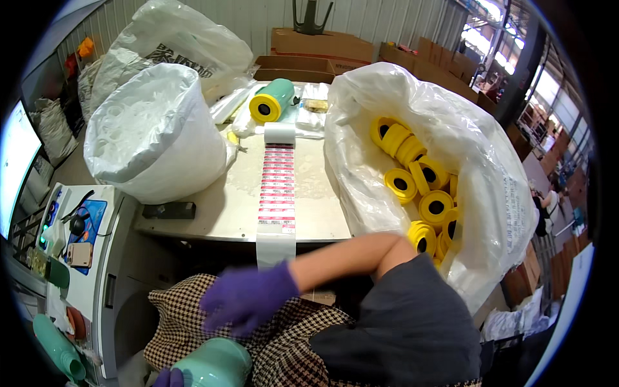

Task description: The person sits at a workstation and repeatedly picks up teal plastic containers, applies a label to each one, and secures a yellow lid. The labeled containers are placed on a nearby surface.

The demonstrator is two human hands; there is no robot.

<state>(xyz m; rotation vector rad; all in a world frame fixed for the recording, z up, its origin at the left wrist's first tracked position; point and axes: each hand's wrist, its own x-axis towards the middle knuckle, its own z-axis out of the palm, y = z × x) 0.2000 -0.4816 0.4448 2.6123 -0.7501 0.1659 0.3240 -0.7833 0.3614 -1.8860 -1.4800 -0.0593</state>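
A: Left hand (169,378), quick. What do we have?
B: Purple glove at the lower edge, mostly cut off. We see its fingers against the green container (213,367), so we log it as holding that.
A: Where's the container?
B: Over the lap, bottom of the view, left of centre.
A: Right hand (248,300)?
B: Purple glove too, motion-blurred, above the container. We can't tell how wide its grip is, or whether it touches anything.
A: Surroundings?
B: We get a label strip (277,187) running down the table (316,174), hanging past its front edge. Behind it lies a yellow-ended green bottle (279,95). White sack (187,151) left; clear bag (361,187) right, with yellow round parts (436,207) inside.
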